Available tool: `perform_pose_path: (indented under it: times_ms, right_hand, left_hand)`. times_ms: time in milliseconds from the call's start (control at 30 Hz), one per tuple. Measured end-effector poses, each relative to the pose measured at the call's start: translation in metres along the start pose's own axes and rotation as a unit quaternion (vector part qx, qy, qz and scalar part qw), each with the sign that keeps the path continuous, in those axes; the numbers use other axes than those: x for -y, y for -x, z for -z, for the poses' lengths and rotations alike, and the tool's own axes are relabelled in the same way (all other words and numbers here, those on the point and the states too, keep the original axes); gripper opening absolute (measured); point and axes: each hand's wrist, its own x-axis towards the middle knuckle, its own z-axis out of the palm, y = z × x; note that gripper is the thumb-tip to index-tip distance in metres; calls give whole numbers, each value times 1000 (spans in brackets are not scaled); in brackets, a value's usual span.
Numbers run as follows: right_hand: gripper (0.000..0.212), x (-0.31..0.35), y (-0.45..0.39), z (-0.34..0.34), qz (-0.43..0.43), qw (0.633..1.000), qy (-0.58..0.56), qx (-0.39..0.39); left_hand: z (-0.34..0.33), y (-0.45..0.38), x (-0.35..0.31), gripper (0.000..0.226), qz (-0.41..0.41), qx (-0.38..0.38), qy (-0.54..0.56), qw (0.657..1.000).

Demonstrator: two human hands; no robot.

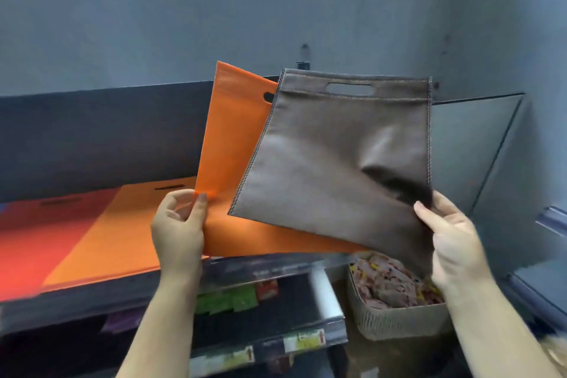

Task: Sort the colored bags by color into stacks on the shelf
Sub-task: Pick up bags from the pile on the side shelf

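Observation:
My left hand (179,228) pinches the lower left corner of an orange bag (233,144), held upright above the shelf. My right hand (451,242) grips the lower right corner of a brown bag (334,163), which overlaps the orange one and shows its handle slot at the top. On the dark shelf (101,138) lies a flat orange stack (122,233), with a red stack (40,233) to its left. Both held bags hang clear of the stacks.
A woven basket (395,319) with patterned packets stands lower right, under the brown bag. Below the shelf edge are lower shelves with price labels (303,342) and green and red packets (227,301). A grey wall rises behind; another shelf edge (552,218) sits at far right.

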Motion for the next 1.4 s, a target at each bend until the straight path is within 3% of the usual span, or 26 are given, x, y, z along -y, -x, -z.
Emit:
perform_pose_path:
  times_ms: [233,433,867,1000,1067,1133,1233,1333,1400]
  right_hand:
    - [30,-70,-3,-127,-21,997,-18,73]
    - [31,-118,1,-203,-35,993,-22,114]
    - [32,-150,-1,-238,-31,992,4,123]
    - [33,-148,-7,-231,-24,991,6,130]
    - [33,-146,-10,-226,-23,990,6,137]
    - [35,-142,-14,-218,-27,989,12,145]
    - [38,-132,-22,-199,-39,986,25,161]
    - [30,-120,-36,-175,10,988,103,116]
    - [22,-110,-49,-155,83,965,241,61]
  left_hand:
    - [123,-79,27,15,14,-71,-38,997]
    - [188,-122,62,14,32,-47,-145,988]
    - [197,-142,94,11,89,8,-315,945]
    - [195,-142,84,11,39,-9,-333,942]
    - [189,-142,74,20,36,-17,-280,959]
    - [175,-142,56,33,128,13,-106,986]
    - [146,-138,39,34,250,123,75,958]
    - [110,-129,36,16,222,163,34,961]
    - [85,-121,41,17,189,171,-17,967]
